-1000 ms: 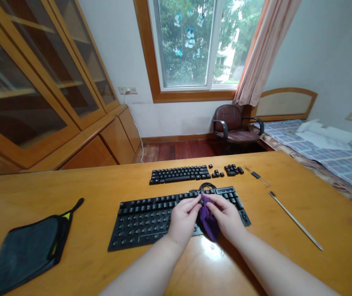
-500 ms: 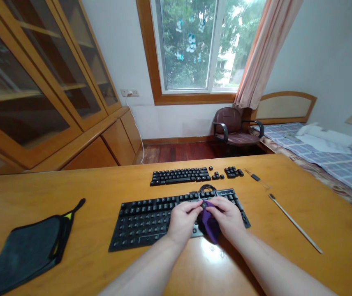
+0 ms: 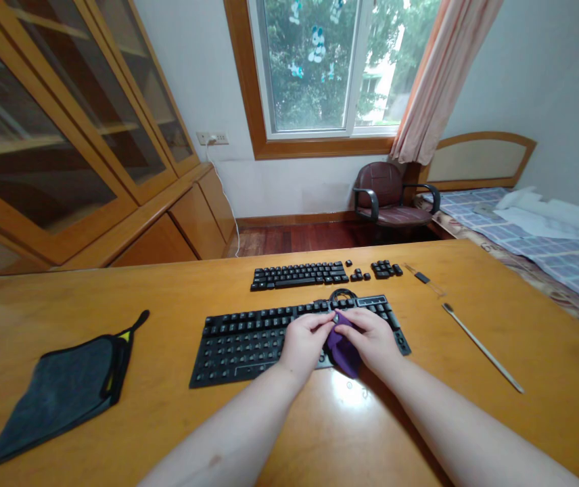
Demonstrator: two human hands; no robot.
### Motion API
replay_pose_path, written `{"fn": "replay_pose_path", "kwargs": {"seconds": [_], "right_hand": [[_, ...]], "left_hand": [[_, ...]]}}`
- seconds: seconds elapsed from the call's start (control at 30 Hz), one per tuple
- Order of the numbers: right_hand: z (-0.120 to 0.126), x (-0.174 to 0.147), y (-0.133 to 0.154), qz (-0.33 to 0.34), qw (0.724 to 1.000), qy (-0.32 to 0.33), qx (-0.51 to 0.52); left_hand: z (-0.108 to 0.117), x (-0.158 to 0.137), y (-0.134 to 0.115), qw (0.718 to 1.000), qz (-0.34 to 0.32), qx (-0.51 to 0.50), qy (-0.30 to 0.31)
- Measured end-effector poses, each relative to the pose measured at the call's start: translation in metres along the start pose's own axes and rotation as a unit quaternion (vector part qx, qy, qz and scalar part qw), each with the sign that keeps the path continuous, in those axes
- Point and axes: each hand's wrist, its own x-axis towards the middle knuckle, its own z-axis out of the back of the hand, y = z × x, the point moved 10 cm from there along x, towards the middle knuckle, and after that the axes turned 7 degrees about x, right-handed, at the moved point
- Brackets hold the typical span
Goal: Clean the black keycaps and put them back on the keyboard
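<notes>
A black keyboard (image 3: 249, 345) with many of its keycaps off lies on the desk, under my two hands. Just above its right half, my left hand (image 3: 306, 341) pinches a small keycap (image 3: 336, 318) at the fingertips, partly hidden. My right hand (image 3: 373, 338) is closed on a purple cloth (image 3: 345, 355), which wraps behind the keycap and hangs down past the keyboard's near edge. Behind the keyboard, removed keycaps (image 3: 299, 275) lie in rows, with more keycaps (image 3: 383, 269) grouped to the right.
A wire keycap puller (image 3: 422, 277) and a long thin brush (image 3: 482, 347) lie to the right on the wooden desk (image 3: 168, 433). At the left is a folded dark grey cloth (image 3: 71, 385). Beyond the desk stand a chair (image 3: 381, 193) and a bed (image 3: 533, 216).
Both hands stay together at the cloth, with the fingers shifting slightly around the keycap, which now looks lighter. The whole view has tilted a little, so the desk sits higher.
</notes>
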Motion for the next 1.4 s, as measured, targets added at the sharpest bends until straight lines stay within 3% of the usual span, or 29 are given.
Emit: {"fn": "replay_pose_path", "kwargs": {"seconds": [0.2, 0.53, 0.67, 0.77, 0.97, 1.1, 1.23, 1.4], "right_hand": [[0.009, 0.001, 0.002, -0.001, 0.999, -0.040, 0.016], [0.005, 0.001, 0.004, 0.002, 0.999, -0.022, 0.045], [0.006, -0.002, -0.016, -0.055, 0.990, -0.062, 0.117], [0.002, -0.003, -0.027, -0.084, 0.978, -0.073, 0.178], [-0.003, -0.003, -0.026, -0.094, 0.977, -0.059, 0.180], [-0.003, -0.003, -0.026, -0.101, 0.974, -0.051, 0.198], [-0.001, -0.002, -0.026, -0.107, 0.973, -0.050, 0.198], [0.004, -0.002, -0.030, -0.127, 0.967, -0.067, 0.211]], "left_hand": [[-0.003, 0.000, 0.000, 1.000, 0.000, -0.010, 0.013], [-0.005, -0.001, -0.002, 0.998, -0.008, -0.053, 0.021], [0.002, 0.000, -0.015, 0.999, -0.048, -0.018, 0.005], [-0.002, 0.000, -0.020, 0.997, -0.074, -0.004, 0.026], [-0.013, 0.001, 0.005, 0.990, 0.023, -0.132, 0.043], [-0.014, 0.001, 0.005, 0.986, 0.037, -0.159, 0.047], [-0.011, 0.001, 0.001, 0.988, 0.036, -0.138, 0.052], [0.000, 0.002, -0.014, 0.998, -0.045, -0.035, 0.019]]}}
